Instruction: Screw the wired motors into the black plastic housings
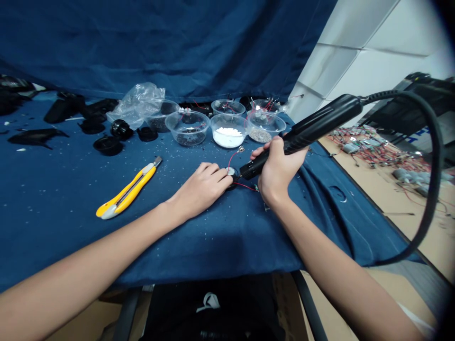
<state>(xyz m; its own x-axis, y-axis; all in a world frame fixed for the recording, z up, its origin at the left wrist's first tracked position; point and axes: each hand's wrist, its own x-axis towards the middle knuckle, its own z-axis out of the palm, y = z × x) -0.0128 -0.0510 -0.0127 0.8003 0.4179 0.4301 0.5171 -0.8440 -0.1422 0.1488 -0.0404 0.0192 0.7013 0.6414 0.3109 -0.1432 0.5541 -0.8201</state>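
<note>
My right hand (280,168) is wrapped round a black electric screwdriver (316,121), tilted with its tip down to the left and its cord rising from the back end. The tip meets a small round part (231,172) with a pale top and dark underside. Fingers of my left hand (206,184) close on that part and hold it against the blue cloth. Thin red wires run from it, one up to a small metal-looking piece (241,149), another right toward my right wrist. My left fingers hide much of the part.
A yellow utility knife (130,189) lies left. Clear plastic bowls stand behind my hands, one with white pieces (228,137), another with small grey parts (260,135). Black housings (108,145) and a plastic bag (137,104) sit back left. Wired parts (384,156) cover a surface at right.
</note>
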